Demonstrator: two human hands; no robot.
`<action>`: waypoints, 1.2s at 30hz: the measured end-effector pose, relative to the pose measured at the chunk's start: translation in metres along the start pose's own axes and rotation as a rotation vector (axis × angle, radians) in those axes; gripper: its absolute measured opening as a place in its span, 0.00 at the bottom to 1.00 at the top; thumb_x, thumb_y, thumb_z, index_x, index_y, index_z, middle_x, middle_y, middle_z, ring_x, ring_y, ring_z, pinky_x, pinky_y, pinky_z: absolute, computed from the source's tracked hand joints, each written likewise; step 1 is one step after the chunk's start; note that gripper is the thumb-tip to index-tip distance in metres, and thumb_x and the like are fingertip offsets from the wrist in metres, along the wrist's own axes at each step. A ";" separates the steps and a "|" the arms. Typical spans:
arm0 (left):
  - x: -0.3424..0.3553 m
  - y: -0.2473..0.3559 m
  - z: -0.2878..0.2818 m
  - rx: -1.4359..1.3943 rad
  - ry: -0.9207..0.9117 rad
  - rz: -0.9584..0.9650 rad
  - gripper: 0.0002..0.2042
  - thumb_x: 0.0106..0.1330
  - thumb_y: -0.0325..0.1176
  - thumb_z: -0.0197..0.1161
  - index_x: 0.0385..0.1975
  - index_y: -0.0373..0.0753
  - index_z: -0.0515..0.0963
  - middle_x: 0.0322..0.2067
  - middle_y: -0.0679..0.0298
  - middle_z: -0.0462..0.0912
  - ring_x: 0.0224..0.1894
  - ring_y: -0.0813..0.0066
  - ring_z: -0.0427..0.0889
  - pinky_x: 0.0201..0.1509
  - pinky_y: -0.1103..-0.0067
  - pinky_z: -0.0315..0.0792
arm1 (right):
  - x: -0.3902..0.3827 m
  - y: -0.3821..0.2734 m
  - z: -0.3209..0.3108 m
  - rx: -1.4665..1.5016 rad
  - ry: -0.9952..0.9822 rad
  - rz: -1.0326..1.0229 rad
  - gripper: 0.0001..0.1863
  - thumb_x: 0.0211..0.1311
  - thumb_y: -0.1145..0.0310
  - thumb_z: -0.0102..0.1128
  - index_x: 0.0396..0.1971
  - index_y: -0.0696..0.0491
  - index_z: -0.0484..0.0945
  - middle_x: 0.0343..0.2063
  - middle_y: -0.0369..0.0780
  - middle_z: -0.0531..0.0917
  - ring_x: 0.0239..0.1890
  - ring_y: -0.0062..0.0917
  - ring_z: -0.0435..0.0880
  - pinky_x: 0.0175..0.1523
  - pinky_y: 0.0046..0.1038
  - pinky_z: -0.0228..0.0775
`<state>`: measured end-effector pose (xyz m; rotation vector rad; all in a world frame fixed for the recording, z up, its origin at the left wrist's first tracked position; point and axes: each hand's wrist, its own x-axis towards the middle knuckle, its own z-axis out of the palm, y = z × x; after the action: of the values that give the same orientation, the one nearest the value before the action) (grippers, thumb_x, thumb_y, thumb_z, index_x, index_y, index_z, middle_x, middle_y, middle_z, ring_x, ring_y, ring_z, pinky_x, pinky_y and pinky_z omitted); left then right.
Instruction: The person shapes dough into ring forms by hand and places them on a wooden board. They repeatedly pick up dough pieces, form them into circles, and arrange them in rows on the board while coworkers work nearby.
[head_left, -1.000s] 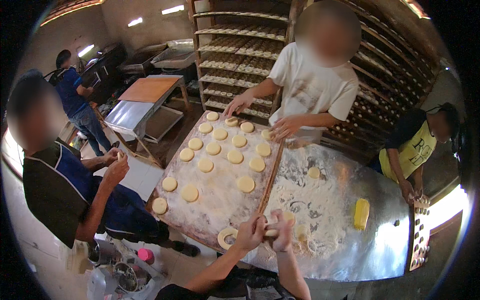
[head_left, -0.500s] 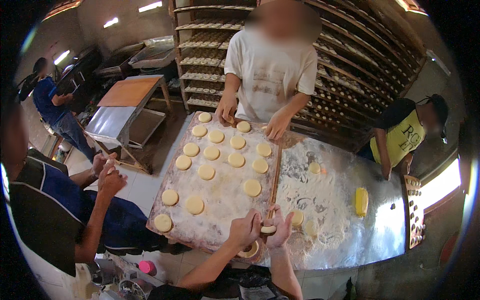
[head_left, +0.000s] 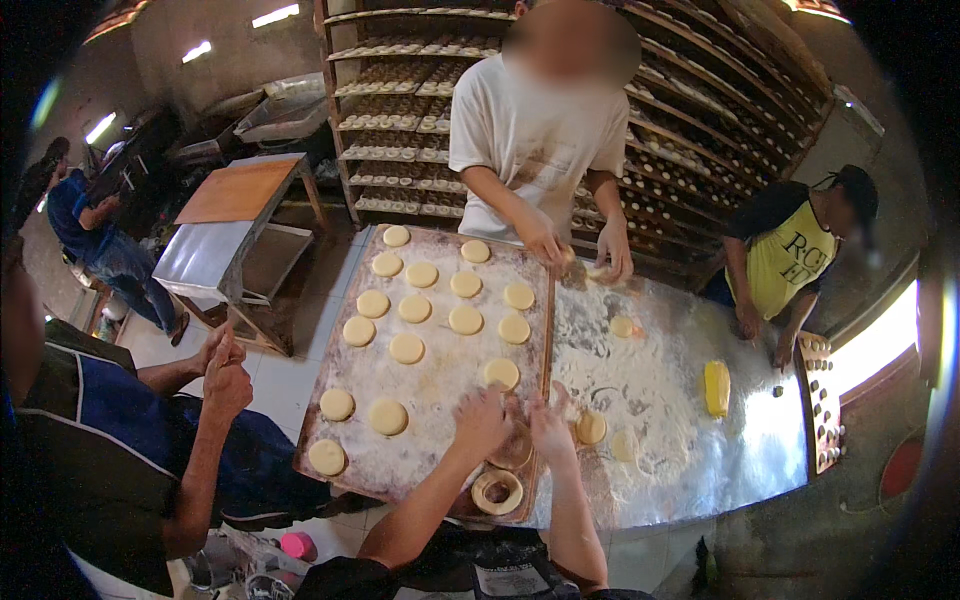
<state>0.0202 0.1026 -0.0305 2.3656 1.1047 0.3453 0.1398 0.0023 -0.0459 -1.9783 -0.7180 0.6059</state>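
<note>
My left hand [head_left: 483, 422] is over the near right part of a floured board [head_left: 450, 375], close to a round flat dough piece [head_left: 501, 374]. Beside it, at the board's right edge, is my right hand [head_left: 549, 428]. Motion smears the fingers of both, so their grip is unclear. A blurred round shape [head_left: 513, 447] lies between them; I cannot tell what it is. Nearer me, a thick ring [head_left: 497, 492] rests on the board's corner. Several pale dough rounds [head_left: 388, 417] lie spread over the board. Another dough round [head_left: 591, 428] sits just right of my right hand.
A floured metal table [head_left: 660, 450] extends right, bearing a yellow block [head_left: 716, 388]. Across stands a person in a white shirt [head_left: 540, 140], hands low over the table's far edge. Other people stand left and right. Loaded racks [head_left: 390, 120] line the back.
The dough round held between my hands no longer shows there. My hands have drawn apart and shifted slightly forward, uncovering the ring. The opposite person's hands moved from the board to the right.
</note>
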 end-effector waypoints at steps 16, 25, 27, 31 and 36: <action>-0.021 -0.023 0.002 0.034 -0.134 0.106 0.34 0.55 0.38 0.71 0.63 0.44 0.65 0.52 0.52 0.71 0.54 0.49 0.71 0.54 0.55 0.65 | -0.009 0.009 0.005 -0.537 -0.070 -0.209 0.40 0.57 0.60 0.66 0.67 0.51 0.59 0.51 0.54 0.75 0.54 0.53 0.73 0.59 0.49 0.68; -0.051 -0.112 -0.044 0.342 0.382 -0.258 0.21 0.64 0.39 0.62 0.52 0.32 0.71 0.56 0.41 0.70 0.59 0.43 0.67 0.59 0.53 0.64 | 0.076 -0.020 0.041 -0.779 -0.002 -0.216 0.27 0.65 0.57 0.59 0.60 0.54 0.69 0.50 0.55 0.79 0.55 0.51 0.76 0.59 0.49 0.67; -0.052 -0.117 -0.053 0.276 0.306 -0.256 0.17 0.63 0.36 0.63 0.47 0.33 0.72 0.52 0.43 0.72 0.56 0.44 0.69 0.56 0.55 0.66 | 0.088 -0.030 0.066 -0.739 -0.118 -0.331 0.23 0.64 0.61 0.61 0.55 0.55 0.71 0.42 0.52 0.81 0.49 0.50 0.79 0.55 0.46 0.70; -0.047 -0.105 -0.071 0.002 0.086 -0.204 0.12 0.59 0.29 0.64 0.39 0.34 0.71 0.41 0.46 0.74 0.47 0.44 0.73 0.49 0.58 0.69 | 0.088 -0.014 0.051 -0.340 -0.351 -0.387 0.22 0.62 0.69 0.65 0.53 0.55 0.69 0.40 0.47 0.83 0.46 0.42 0.83 0.51 0.38 0.75; -0.015 -0.029 -0.043 -0.431 -0.044 0.042 0.14 0.59 0.25 0.63 0.45 0.36 0.72 0.38 0.45 0.81 0.43 0.41 0.79 0.45 0.59 0.73 | 0.069 0.054 -0.084 0.080 -0.200 -0.009 0.26 0.60 0.67 0.68 0.57 0.51 0.68 0.38 0.50 0.85 0.41 0.43 0.85 0.46 0.39 0.76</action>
<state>-0.0267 0.1216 -0.0100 2.0051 0.8600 0.4895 0.2578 -0.0217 -0.0638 -1.8568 -0.8107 0.8222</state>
